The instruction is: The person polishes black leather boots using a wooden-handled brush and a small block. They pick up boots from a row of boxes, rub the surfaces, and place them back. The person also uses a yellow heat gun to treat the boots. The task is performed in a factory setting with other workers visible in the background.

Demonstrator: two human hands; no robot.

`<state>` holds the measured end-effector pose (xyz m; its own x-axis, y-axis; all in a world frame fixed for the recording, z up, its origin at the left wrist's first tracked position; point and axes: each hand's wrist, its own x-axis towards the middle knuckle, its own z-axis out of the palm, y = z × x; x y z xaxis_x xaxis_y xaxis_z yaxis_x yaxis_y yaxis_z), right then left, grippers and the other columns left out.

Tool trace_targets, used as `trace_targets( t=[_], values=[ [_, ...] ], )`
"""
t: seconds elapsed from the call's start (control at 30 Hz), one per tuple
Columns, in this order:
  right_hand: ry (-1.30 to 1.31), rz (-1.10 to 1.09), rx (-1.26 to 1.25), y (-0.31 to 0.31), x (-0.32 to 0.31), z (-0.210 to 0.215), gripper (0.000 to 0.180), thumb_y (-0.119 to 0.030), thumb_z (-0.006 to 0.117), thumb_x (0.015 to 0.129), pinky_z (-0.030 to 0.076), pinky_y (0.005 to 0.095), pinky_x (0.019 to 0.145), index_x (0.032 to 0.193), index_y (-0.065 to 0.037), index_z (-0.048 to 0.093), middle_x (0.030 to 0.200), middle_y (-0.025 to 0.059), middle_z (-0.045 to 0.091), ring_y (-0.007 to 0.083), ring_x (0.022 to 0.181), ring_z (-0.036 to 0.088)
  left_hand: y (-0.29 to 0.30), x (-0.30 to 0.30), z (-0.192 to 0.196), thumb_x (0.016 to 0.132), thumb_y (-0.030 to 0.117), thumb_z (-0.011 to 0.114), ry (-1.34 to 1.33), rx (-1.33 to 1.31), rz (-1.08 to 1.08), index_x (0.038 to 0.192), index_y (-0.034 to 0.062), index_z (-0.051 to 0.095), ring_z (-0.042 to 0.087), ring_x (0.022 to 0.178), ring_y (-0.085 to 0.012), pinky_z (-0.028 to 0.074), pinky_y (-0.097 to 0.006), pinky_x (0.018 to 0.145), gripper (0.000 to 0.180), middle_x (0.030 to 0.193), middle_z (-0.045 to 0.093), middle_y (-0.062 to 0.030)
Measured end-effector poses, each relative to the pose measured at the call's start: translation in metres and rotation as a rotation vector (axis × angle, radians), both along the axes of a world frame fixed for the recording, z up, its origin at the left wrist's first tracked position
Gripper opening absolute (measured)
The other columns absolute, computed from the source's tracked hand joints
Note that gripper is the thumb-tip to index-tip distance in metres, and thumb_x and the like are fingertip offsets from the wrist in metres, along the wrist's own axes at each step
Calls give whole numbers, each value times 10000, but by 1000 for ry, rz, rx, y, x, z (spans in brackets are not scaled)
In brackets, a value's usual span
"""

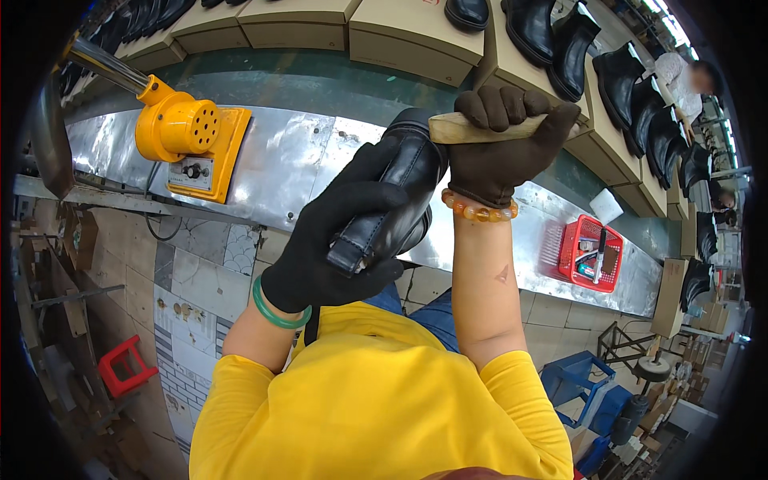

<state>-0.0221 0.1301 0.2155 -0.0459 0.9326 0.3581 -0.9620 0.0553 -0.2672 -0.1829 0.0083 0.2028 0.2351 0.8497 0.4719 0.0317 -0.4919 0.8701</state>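
Note:
My left hand [340,232], in a black glove with a green bangle at the wrist, grips a black leather boot [400,188] around its shaft, close to my chest. My right hand [504,148], in a dark brown glove with an amber bead bracelet, is closed on a wooden handle [452,126] held against the boot's upper end. The tool's working end is hidden behind the glove and the boot.
A yellow blower unit [188,140] sits on the metal bench [280,172] at left. A red basket [590,252] with a pen and paper stands at right. Cardboard boxes [416,36] with black boots [640,104] line the conveyor behind. Another person [688,80] works far right. A red stool [124,364] stands below left.

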Motion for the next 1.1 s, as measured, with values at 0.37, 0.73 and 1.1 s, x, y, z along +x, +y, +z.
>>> trace_targets(
  t=[0.37,0.73,1.1],
  values=[
    [-334,-186,293,-18,-13,4,378,-320,440,955,251,288,403,670,-76,390,537,14,304,123,429,287,6,-5,-9,622,103,718,35,29,11,1106,105,560,366,1310,-431,325,-445,1042,510,1401,370,-293],
    [160,23,-197,14,-3,-10,357,-372,579,875,307,228,488,627,-181,409,574,-61,284,73,491,294,17,-10,-10,627,129,724,-11,40,9,1111,81,545,360,1318,-417,307,-448,1059,518,1392,388,-283],
    [-167,-120,-30,11,-8,-1,406,-400,500,921,257,264,478,617,-169,361,571,-45,232,93,481,245,19,-10,-10,647,131,717,-7,25,3,1153,76,523,341,1328,-420,299,-448,1065,544,1392,379,-293]
  ],
)
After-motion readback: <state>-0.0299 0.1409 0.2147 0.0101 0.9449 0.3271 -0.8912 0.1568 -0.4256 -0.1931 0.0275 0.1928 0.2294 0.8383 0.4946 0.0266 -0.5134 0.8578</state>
